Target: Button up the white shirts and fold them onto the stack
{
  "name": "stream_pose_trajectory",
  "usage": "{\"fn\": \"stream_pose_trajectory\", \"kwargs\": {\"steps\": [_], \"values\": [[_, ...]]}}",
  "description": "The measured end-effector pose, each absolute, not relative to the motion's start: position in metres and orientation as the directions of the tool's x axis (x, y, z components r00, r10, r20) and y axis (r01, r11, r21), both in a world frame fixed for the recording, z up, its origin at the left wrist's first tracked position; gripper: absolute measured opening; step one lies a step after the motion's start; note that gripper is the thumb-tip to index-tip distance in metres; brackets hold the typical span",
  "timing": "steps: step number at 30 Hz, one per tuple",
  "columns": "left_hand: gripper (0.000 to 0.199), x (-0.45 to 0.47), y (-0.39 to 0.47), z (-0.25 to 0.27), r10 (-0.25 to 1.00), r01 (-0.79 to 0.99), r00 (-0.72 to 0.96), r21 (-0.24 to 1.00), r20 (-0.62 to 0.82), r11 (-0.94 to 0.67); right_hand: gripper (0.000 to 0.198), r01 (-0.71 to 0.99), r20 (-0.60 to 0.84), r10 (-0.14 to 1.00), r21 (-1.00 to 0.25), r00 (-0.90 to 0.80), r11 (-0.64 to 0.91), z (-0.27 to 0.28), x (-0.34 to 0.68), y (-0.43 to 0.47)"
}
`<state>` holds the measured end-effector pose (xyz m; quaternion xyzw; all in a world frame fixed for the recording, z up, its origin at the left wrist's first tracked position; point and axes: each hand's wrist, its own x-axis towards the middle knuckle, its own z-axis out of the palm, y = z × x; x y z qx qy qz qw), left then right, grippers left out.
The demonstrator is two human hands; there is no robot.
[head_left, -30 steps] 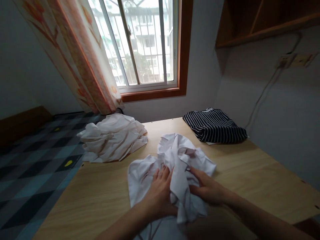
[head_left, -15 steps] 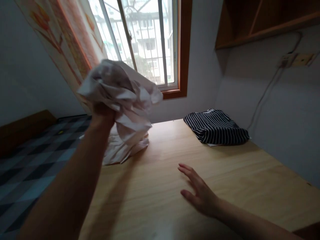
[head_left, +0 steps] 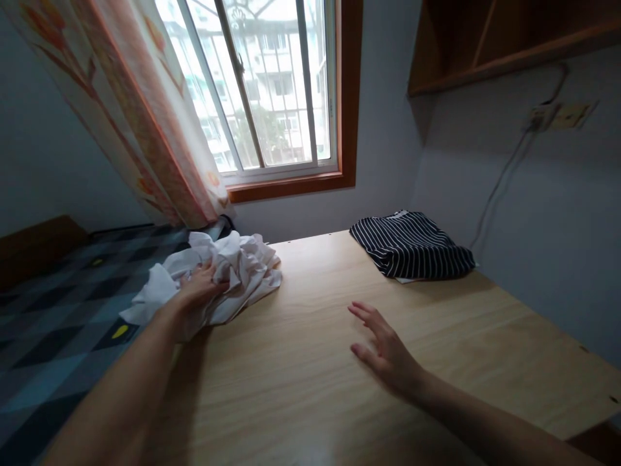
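A crumpled heap of white cloth [head_left: 247, 262], which looks like clothing, lies at the left end of the wooden table and hangs over toward the bed. My left hand [head_left: 201, 285] rests in the heap with its fingers spread on the fabric, some fingertips lost among the folds. To the right, my right hand [head_left: 383, 353] hovers low over the tabletop, empty, thumb and fingers apart. Farther back on the table sits a folded black garment with white stripes [head_left: 412, 246], with a small pale edge showing beneath it. Neither hand touches it.
The light wooden table [head_left: 301, 362] runs to the wall on the right. On the left is a bed with a checked cover [head_left: 58, 336]. A window [head_left: 272, 97], a curtain [head_left: 130, 116], a wall shelf [head_left: 524, 52] and a socket with a cord [head_left: 538, 120] surround it.
My left hand has come down with the raised white cloth, which now lies in the heap at the table's left. My right hand stays nearly where it was.
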<state>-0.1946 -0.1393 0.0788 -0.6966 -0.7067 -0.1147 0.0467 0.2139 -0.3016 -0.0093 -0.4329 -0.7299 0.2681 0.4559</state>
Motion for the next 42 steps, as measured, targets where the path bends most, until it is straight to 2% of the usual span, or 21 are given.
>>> {"fn": "stream_pose_trajectory", "kwargs": {"steps": [2,4,6,8,10,12,13,16,19,22,26,29,31,33,35,37,38,40,42], "values": [[0.063,-0.201,-0.14,0.075,0.99,0.999,-0.041,0.026,0.135,0.038,0.052,0.464,0.511,0.853,-0.734,-0.102,0.496,0.003,0.235,-0.273],[0.063,-0.205,-0.141,0.075,0.994,0.999,-0.039,-0.031,0.107,0.042,0.051,0.58,0.591,0.805,-0.673,0.048,0.459,0.016,0.268,-0.234],[0.062,-0.203,-0.145,0.074,0.994,0.995,-0.034,-0.086,0.104,0.043,0.053,0.724,0.619,0.756,-0.619,0.211,0.305,0.024,0.308,-0.192],[0.064,-0.198,-0.15,0.071,0.991,0.989,-0.039,-0.134,0.125,0.056,0.057,0.816,0.536,0.765,-0.578,0.357,0.025,0.023,0.348,-0.158],[0.064,-0.192,-0.157,0.068,0.986,0.985,-0.051,-0.155,0.16,0.076,0.064,0.836,0.377,0.812,-0.501,0.445,-0.225,0.013,0.379,-0.138],[0.064,-0.185,-0.166,0.065,0.979,0.985,-0.056,-0.151,0.196,0.086,0.06,0.851,0.259,0.853,-0.411,0.454,-0.328,-0.002,0.397,-0.131],[0.064,-0.182,-0.171,0.065,0.975,0.986,-0.054,-0.144,0.216,0.087,0.054,0.862,0.244,0.862,-0.379,0.445,-0.337,-0.01,0.401,-0.13],[0.062,-0.176,-0.185,0.062,0.954,0.989,-0.048,-0.119,0.295,0.087,0.033,0.876,0.327,0.84,-0.371,0.434,-0.308,-0.029,0.405,-0.133],[0.058,-0.173,-0.195,0.059,0.931,0.992,-0.056,-0.085,0.361,0.093,0.022,0.825,0.439,0.757,-0.517,0.484,-0.228,-0.033,0.403,-0.134],[0.054,-0.172,-0.199,0.055,0.902,0.998,-0.048,-0.01,0.43,0.058,0.019,0.74,0.581,0.63,-0.672,0.516,0.013,-0.024,0.397,-0.138],[0.051,-0.167,-0.2,0.054,0.837,0.983,-0.088,0.182,0.539,-0.014,0.024,0.605,0.658,0.556,-0.732,0.508,0.314,0.002,0.371,-0.156],[0.048,-0.158,-0.2,0.056,0.782,0.933,-0.236,0.36,0.576,0.016,0.022,0.456,0.673,0.613,-0.736,0.414,0.5,0.024,0.342,-0.175],[0.045,-0.148,-0.203,0.056,0.702,0.921,-0.281,0.389,0.654,0.006,0.02,0.318,0.643,0.722,-0.761,0.254,0.566,0.034,0.32,-0.192],[0.042,-0.131,-0.21,0.055,0.572,0.946,-0.223,0.316,0.789,-0.067,0.017,0.216,0.579,0.815,-0.796,-0.002,0.566,0.036,0.297,-0.212],[0.039,-0.106,-0.222,0.05,0.514,0.962,-0.042,0.174,0.857,-0.212,0.015,0.167,0.497,0.807,-0.808,-0.32,0.564,0.03,0.272,-0.235],[0.041,-0.075,-0.234,0.041,0.578,0.905,0.193,0.084,0.793,-0.417,0.013,0.139,0.405,0.692,-0.797,-0.597,0.587,0.021,0.248,-0.26],[0.045,-0.059,-0.239,0.036,0.631,0.858,0.294,0.093,0.718,-0.506,0.011,0.128,0.369,0.623,-0.785,-0.69,0.606,0.016,0.237,-0.271],[0.06,-0.029,-0.247,0.024,0.718,0.787,0.412,0.179,0.561,-0.591,0.009,0.105,0.346,0.536,-0.76,-0.77,0.642,0.01,0.22,-0.288],[0.065,-0.006,-0.25,0.013,0.779,0.757,0.467,0.265,0.418,-0.597,0.01,0.091,0.399,0.556,-0.749,-0.729,0.656,0.01,0.214,-0.294]]}}
